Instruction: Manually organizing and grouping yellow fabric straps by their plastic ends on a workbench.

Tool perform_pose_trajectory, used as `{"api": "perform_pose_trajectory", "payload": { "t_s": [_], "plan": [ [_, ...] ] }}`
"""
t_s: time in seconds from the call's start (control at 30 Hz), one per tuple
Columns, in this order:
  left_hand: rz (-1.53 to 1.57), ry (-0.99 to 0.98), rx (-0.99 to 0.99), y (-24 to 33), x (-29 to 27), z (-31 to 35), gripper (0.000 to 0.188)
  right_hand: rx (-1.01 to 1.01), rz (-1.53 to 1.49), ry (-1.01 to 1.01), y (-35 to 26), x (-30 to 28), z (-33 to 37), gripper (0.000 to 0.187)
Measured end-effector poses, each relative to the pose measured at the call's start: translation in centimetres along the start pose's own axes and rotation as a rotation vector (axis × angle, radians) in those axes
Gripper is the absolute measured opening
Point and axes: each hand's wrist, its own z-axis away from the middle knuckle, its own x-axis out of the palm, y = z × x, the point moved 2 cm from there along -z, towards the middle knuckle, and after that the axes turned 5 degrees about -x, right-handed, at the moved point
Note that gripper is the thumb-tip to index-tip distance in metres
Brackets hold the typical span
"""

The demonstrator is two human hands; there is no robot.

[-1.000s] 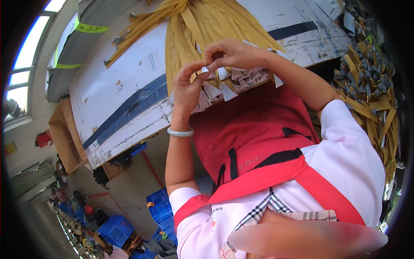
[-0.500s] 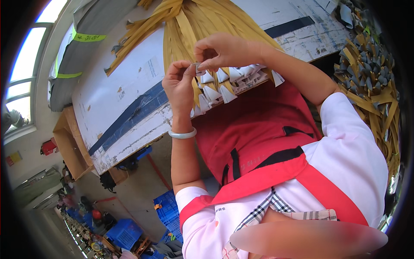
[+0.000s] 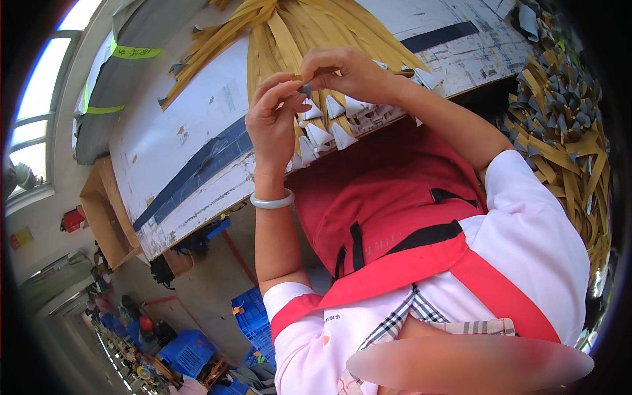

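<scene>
Golden-yellow straps point(image 3: 316, 39) lie fanned over the table, with folded white tips point(image 3: 318, 134) along its near edge. My left hand point(image 3: 271, 122), with a pale bangle at the wrist, pinches a small grey strap end point(image 3: 304, 91) between thumb and index finger; its other fingers are curled. From the right, my right hand point(image 3: 349, 74) grips the same end with thumb and fingertips. Both hands meet just above the tips, and my fingers hide most of that end.
The white worn tabletop point(image 3: 191, 145) bears a dark blue strip point(image 3: 197, 172). A cardboard box point(image 3: 108, 217) stands off its left end. More yellow straps with grey tips point(image 3: 566, 118) hang in a pile at the right. Blue crates point(image 3: 253, 316) sit on the floor below.
My fingers have shifted on the strap end, which now looks grey and sits slightly higher. My left fingers have spread a little, and my right hand has moved slightly up.
</scene>
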Motion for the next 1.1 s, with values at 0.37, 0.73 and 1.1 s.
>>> {"api": "perform_pose_trajectory", "payload": {
  "t_s": [0.37,0.73,1.1],
  "plan": [
    [-0.335,0.007,0.038,-0.5,-0.7,-0.3,0.013,0.347,-0.531,0.06,1.0,0.8,1.1,0.006],
    [-0.253,0.841,0.112,2.4,-16.3,0.4,0.009,0.466,-0.108,0.329,3.0,-4.6,1.0,0.024],
    [-1.079,-0.354,0.276,-2.6,-0.7,1.4,0.031,0.352,-0.123,0.031,1.2,1.3,1.3,0.022]
  ]
}}
